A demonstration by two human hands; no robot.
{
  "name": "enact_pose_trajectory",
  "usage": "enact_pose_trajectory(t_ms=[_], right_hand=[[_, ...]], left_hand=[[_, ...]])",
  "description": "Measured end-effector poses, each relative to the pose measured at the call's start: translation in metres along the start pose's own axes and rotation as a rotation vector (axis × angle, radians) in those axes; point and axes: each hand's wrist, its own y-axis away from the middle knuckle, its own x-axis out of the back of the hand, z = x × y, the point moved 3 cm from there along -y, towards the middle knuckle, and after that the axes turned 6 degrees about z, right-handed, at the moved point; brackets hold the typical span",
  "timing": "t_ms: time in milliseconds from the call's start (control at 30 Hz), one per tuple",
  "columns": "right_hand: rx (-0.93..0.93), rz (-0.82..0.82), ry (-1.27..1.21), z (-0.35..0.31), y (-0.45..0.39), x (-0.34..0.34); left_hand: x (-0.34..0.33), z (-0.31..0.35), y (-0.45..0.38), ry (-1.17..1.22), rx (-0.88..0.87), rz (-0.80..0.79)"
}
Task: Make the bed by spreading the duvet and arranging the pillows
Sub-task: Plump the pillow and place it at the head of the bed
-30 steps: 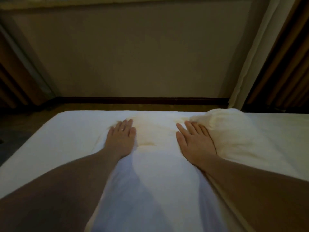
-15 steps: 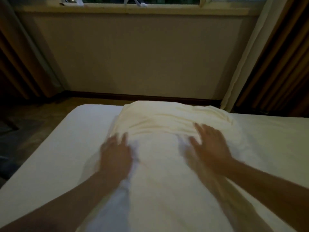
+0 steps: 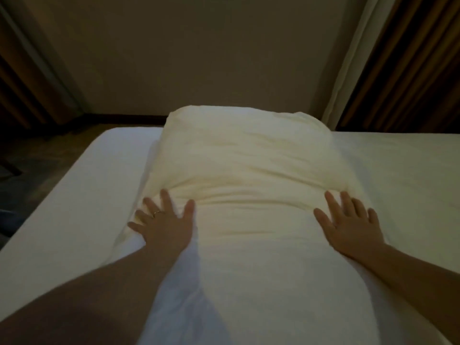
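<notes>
A long cream-white pillow [image 3: 249,170] lies lengthwise on the white bed [image 3: 74,207], its far end puffed up near the mattress edge. My left hand [image 3: 164,225] presses flat on the pillow's left side with fingers spread; a ring shows on one finger. My right hand [image 3: 348,225] presses flat on the pillow's right side, fingers straight. A crease runs across the pillow between the two hands. No duvet can be told apart in view.
A beige wall [image 3: 199,58] stands beyond the bed, with brown curtains at the left [image 3: 27,83] and right [image 3: 410,70] and a pale sheer curtain [image 3: 348,70]. Dark floor [image 3: 37,158] lies past the bed's left edge.
The pillow's far end has puffed up and come into full view. Both hands have slid apart from the pillow's middle to its left and right sides, pressing flat.
</notes>
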Motion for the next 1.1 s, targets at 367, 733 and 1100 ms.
enact_pose_trajectory(t_ms=[367, 733, 1100], right_hand=[[0.489, 0.261, -0.207, -0.106, 0.149, 0.015], [-0.114, -0.202, -0.004, 0.023, 0.124, 0.025], [0.356, 0.236, -0.187, -0.094, 0.279, 0.012]], left_hand=[[0.043, -0.011, 0.147, 0.026, -0.738, 0.161], [0.066, -0.081, 0.112, 0.019, 0.213, -0.21], [0.069, -0.075, 0.246, -0.015, -0.635, 0.087]])
